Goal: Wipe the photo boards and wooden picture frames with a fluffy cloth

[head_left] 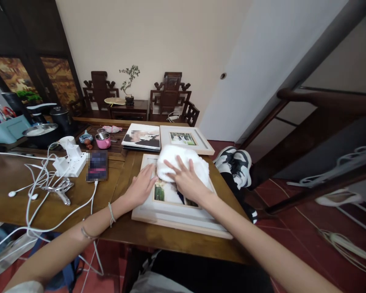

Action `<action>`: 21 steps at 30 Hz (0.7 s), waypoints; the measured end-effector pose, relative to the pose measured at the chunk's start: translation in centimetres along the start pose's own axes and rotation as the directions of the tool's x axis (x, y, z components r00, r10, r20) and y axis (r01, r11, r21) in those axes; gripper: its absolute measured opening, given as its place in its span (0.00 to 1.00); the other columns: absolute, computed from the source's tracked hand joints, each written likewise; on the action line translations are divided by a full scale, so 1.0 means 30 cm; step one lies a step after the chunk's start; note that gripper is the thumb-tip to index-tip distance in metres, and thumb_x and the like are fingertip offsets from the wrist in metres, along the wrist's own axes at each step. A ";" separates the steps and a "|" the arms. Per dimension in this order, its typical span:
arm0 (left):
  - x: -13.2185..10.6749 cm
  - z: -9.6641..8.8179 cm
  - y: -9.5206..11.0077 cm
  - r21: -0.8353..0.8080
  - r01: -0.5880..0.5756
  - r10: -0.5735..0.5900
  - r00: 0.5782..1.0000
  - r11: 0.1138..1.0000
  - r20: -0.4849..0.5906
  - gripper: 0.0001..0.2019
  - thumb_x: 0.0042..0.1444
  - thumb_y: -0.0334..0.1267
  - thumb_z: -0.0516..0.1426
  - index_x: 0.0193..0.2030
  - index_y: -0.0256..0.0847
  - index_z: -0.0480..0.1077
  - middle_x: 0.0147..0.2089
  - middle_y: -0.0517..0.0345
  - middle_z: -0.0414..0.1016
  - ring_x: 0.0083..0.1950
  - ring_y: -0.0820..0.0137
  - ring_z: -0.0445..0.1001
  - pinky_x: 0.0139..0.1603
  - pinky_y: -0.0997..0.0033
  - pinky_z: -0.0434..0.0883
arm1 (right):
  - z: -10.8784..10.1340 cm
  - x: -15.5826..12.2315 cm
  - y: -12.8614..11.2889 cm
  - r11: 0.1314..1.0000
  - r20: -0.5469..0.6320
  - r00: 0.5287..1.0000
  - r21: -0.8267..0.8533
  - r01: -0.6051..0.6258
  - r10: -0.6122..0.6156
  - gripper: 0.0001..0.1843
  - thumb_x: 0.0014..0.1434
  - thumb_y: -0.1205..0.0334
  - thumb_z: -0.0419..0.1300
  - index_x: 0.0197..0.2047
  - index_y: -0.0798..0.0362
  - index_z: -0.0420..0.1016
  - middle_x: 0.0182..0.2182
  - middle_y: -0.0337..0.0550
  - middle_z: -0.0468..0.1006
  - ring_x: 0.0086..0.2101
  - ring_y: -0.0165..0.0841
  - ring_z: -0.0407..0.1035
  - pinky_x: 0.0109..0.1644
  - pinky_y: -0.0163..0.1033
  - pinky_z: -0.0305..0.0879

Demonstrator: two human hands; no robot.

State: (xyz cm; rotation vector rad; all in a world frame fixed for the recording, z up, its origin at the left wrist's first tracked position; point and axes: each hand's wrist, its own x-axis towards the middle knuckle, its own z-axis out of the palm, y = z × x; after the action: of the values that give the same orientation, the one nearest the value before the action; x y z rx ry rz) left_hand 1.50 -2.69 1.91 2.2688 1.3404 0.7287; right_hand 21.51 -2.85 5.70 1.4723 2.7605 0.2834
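Observation:
A picture frame (171, 215) with a light wood edge and wide pale mat lies flat on the wooden table, with a photo (159, 191) in its middle. Spread over the frame's upper part is a fluffy white cloth (198, 165). My right hand (184, 177) rests flat on the cloth, fingers apart, covering part of the photo. At the frame's left side lies my left hand (142, 185), its fingers stretched out along the edge, beside the cloth.
Behind are another framed photo (201, 140) and a stacked photo album (142, 134). To the left lie a phone (97, 166), a power strip (76, 165), tangled white cables and a pink cup (103, 141). Someone's sneakers (240, 162) show beyond the table's right edge.

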 end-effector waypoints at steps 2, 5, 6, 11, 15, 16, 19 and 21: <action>0.001 -0.004 0.000 -0.047 -0.011 0.010 0.999 0.999 -0.033 0.31 0.68 0.52 0.42 0.73 0.40 0.39 0.74 0.42 0.43 0.74 0.56 0.45 0.70 0.46 0.53 | -0.004 0.070 0.002 1.000 -0.007 1.000 0.005 0.014 -0.014 0.33 0.53 0.81 0.53 0.61 0.51 0.71 0.70 0.47 0.50 0.67 0.64 0.35 0.61 0.79 0.40; 0.001 -0.004 -0.006 -0.090 -0.024 0.019 0.998 0.996 -0.060 0.36 0.67 0.56 0.42 0.73 0.40 0.34 0.75 0.42 0.39 0.75 0.56 0.41 0.71 0.46 0.50 | -0.028 0.108 -0.047 0.995 0.037 0.997 0.071 0.067 -0.070 0.31 0.54 0.80 0.51 0.60 0.53 0.72 0.69 0.46 0.52 0.66 0.65 0.37 0.60 0.78 0.44; 0.000 -0.003 -0.007 -0.100 -0.024 0.018 0.998 0.995 -0.063 0.36 0.67 0.57 0.42 0.73 0.40 0.34 0.75 0.42 0.39 0.75 0.56 0.41 0.71 0.46 0.49 | -0.040 0.097 -0.072 0.992 0.053 0.994 0.092 0.088 -0.093 0.32 0.54 0.80 0.50 0.60 0.55 0.71 0.69 0.47 0.53 0.66 0.65 0.38 0.60 0.78 0.44; -0.012 -0.001 -0.002 -0.149 -0.008 -0.002 0.998 0.989 -0.070 0.35 0.67 0.59 0.36 0.73 0.40 0.39 0.75 0.44 0.42 0.75 0.57 0.42 0.71 0.47 0.49 | -0.113 -0.083 -0.184 0.960 0.149 0.966 0.214 0.179 -0.213 0.34 0.51 0.81 0.51 0.61 0.57 0.70 0.67 0.54 0.58 0.66 0.60 0.41 0.64 0.71 0.44; -0.015 0.001 0.008 -0.137 0.071 -0.076 0.997 0.988 -0.030 0.34 0.67 0.59 0.34 0.72 0.42 0.45 0.74 0.46 0.47 0.75 0.56 0.44 0.70 0.42 0.48 | -0.141 -0.158 -0.198 0.931 0.158 0.955 0.310 0.191 -0.249 0.34 0.49 0.81 0.51 0.58 0.52 0.74 0.67 0.47 0.59 0.67 0.56 0.42 0.65 0.69 0.45; -0.015 0.002 0.008 -0.127 0.086 -0.090 0.996 0.988 -0.021 0.34 0.66 0.60 0.34 0.72 0.42 0.46 0.74 0.46 0.47 0.75 0.56 0.44 0.70 0.41 0.47 | -0.139 -0.150 -0.195 0.931 0.156 0.959 0.318 0.178 -0.236 0.34 0.49 0.81 0.50 0.57 0.52 0.75 0.66 0.46 0.60 0.67 0.56 0.43 0.65 0.69 0.46; -0.011 0.006 0.003 -0.122 0.079 -0.083 0.996 0.989 -0.027 0.34 0.67 0.59 0.34 0.72 0.41 0.45 0.74 0.46 0.46 0.75 0.57 0.43 0.71 0.43 0.46 | -0.121 -0.093 -0.187 0.950 0.149 0.973 0.283 0.131 -0.178 0.32 0.49 0.82 0.50 0.54 0.55 0.76 0.67 0.48 0.59 0.66 0.58 0.44 0.63 0.72 0.47; -0.010 0.007 -0.003 -0.126 0.053 -0.059 0.997 0.991 -0.047 0.33 0.67 0.59 0.35 0.72 0.41 0.45 0.74 0.46 0.45 0.75 0.58 0.44 0.72 0.46 0.46 | -0.110 -0.068 -0.189 0.963 0.148 0.977 0.243 0.113 -0.152 0.31 0.49 0.82 0.51 0.53 0.56 0.77 0.67 0.50 0.58 0.66 0.60 0.42 0.63 0.72 0.45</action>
State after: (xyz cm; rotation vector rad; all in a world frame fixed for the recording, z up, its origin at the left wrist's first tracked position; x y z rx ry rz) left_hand 1.46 -2.92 1.63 2.1197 1.3372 0.8326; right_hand 17.70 -8.13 7.88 1.2719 2.8148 -0.1636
